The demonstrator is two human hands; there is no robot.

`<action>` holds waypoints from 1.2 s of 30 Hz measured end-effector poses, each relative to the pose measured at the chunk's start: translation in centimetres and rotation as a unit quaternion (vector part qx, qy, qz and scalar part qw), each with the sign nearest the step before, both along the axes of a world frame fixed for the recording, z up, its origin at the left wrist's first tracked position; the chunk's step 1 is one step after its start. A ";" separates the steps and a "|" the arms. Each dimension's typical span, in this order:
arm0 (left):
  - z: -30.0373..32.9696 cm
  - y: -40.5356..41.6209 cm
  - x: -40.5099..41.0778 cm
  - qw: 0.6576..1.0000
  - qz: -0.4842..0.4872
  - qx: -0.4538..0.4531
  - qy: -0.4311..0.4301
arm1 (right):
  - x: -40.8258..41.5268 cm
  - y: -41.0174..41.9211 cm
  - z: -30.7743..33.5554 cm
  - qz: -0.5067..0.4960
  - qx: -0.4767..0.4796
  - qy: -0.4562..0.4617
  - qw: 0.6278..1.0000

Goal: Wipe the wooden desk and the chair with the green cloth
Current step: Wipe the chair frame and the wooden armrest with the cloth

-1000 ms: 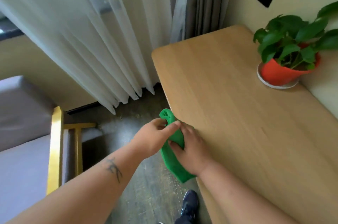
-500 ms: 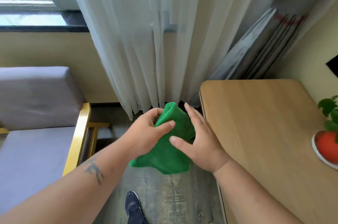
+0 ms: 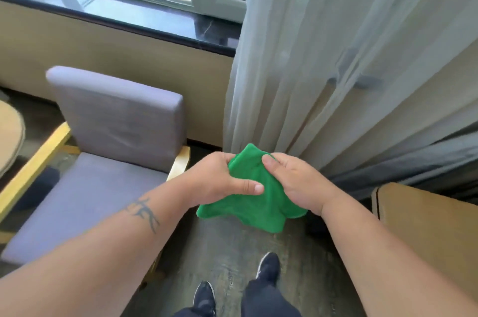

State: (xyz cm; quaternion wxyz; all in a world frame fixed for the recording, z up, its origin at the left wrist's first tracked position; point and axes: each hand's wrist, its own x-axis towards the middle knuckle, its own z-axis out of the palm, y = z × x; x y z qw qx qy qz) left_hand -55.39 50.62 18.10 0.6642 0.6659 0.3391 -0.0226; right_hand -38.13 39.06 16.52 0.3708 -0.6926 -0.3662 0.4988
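The green cloth (image 3: 254, 203) hangs bunched in the air above the floor, held from both sides. My left hand (image 3: 219, 182) grips its left edge with the thumb pressed across the front. My right hand (image 3: 294, 182) pinches its upper right part. The chair (image 3: 113, 151), with grey cushions and a yellow wooden frame, stands to the left of my hands, its armrest close to my left wrist. Only a corner of the wooden desk (image 3: 426, 218) shows at the right edge, below and right of my right forearm.
White sheer curtains (image 3: 323, 58) hang just behind the cloth, with a darker curtain (image 3: 413, 169) bunched near the desk. A window sill (image 3: 129, 19) runs along the far wall. A round table edge (image 3: 10, 135) shows at far left. My feet (image 3: 267, 267) stand on dark floor.
The view has swung left from the desk to the chair; the potted plant is out of sight. Both hands carried the cloth off the desk edge and now hold it spread in the air.
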 end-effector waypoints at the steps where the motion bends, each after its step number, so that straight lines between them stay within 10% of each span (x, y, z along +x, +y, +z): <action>1: -0.5 1.0 -0.4 1.000 0.016 -0.016 -0.005 | 0.0 1.8 -0.5 0.017 -0.005 -0.001 1.000; 12: -9.2 8.8 -5.1 0.951 0.232 -0.199 -0.047 | -0.9 19.4 -8.5 0.206 -0.043 0.026 0.977; 23: -25.7 12.5 -7.8 0.849 0.471 -0.238 -0.017 | -6.0 26.0 -22.3 0.292 0.109 -0.304 0.900; 30: -36.2 16.0 -6.9 0.790 0.532 -0.299 -0.061 | -9.1 26.3 -34.4 0.375 -0.068 -0.129 0.915; 36: -41.7 18.7 -6.1 0.784 0.527 -0.312 -0.100 | -9.5 28.3 -39.7 0.322 0.057 -0.341 0.881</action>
